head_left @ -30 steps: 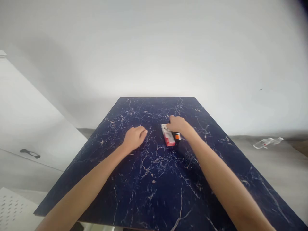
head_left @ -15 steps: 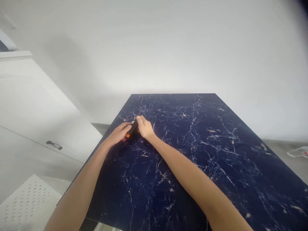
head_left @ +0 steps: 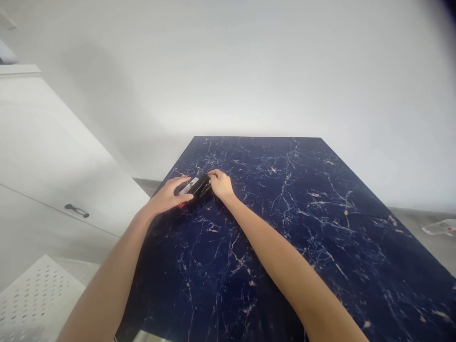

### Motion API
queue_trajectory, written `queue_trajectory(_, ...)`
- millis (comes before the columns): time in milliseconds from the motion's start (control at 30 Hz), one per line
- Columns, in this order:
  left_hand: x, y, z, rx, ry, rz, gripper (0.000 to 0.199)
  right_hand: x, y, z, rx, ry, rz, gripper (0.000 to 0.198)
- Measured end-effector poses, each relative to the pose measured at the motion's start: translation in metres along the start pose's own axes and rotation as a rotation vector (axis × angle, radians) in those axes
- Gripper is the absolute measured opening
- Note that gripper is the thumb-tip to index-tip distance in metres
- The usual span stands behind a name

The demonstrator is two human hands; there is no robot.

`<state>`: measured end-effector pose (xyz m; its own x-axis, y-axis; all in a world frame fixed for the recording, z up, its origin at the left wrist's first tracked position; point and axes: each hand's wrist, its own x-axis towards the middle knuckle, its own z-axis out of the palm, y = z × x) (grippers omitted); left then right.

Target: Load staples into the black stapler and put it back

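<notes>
A small black box-shaped thing (head_left: 200, 185) with a white and red label lies aslant on the dark blue marbled table. My left hand (head_left: 167, 195) spans its left part, with the thumb on the near side and the fingers along the far side, hiding some of the label. At the other end, the bent fingers of my right hand (head_left: 220, 183) close on its edge. Glossy black shows between the two hands, with a thin shiny outline near the right fingers. The exact kind of thing cannot be made out.
The marbled table (head_left: 292, 213) stands close to a pale wall (head_left: 249, 71). To the left is a white cabinet (head_left: 53, 142) with a dark handle (head_left: 76, 210). A white perforated seat (head_left: 35, 294) is at lower left, and a clear plastic item (head_left: 440, 228) lies beyond the table's right edge.
The black box-shaped thing has been turned, so its white label shows and its orange spot no longer does. My left hand has spread wider around it; my right hand has shifted slightly right.
</notes>
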<state>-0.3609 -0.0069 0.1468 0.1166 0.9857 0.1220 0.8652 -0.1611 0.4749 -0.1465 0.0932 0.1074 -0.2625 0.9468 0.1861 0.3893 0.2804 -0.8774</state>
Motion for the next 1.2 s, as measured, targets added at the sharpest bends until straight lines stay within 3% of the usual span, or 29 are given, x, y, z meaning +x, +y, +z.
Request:
queue_trajectory(100,0.000,0.011,0.006,0.072,0.106,0.088,0.052,0.004,0.006,-0.006,-0.050,0.030,0.001,0.037)
queue_trajectory(200,0.003,0.014,0.008,0.094,0.213,0.084,0.034,0.005,0.008,-0.015,-0.119,0.039,-0.055,0.039)
queue_trajectory(333,0.005,0.007,0.003,0.041,0.338,0.012,0.027,0.002,0.008,-0.024,-0.188,-0.144,-0.267,0.022)
queue_trajectory(467,0.002,0.000,-0.001,0.059,0.254,-0.001,0.031,0.003,0.010,-0.030,-0.242,-0.249,-0.386,0.016)
queue_trajectory(633,0.001,-0.003,0.001,0.113,0.158,0.043,0.046,0.006,0.015,-0.033,-0.282,-0.230,-0.370,0.013)
queue_trajectory(800,0.004,-0.003,0.008,0.196,0.138,0.115,0.049,0.006,0.015,-0.033,-0.301,-0.223,-0.371,0.015)
queue_trajectory(1200,0.008,0.003,0.018,0.276,0.162,0.079,0.049,0.006,0.014,-0.031,-0.385,-0.240,-0.396,0.020)
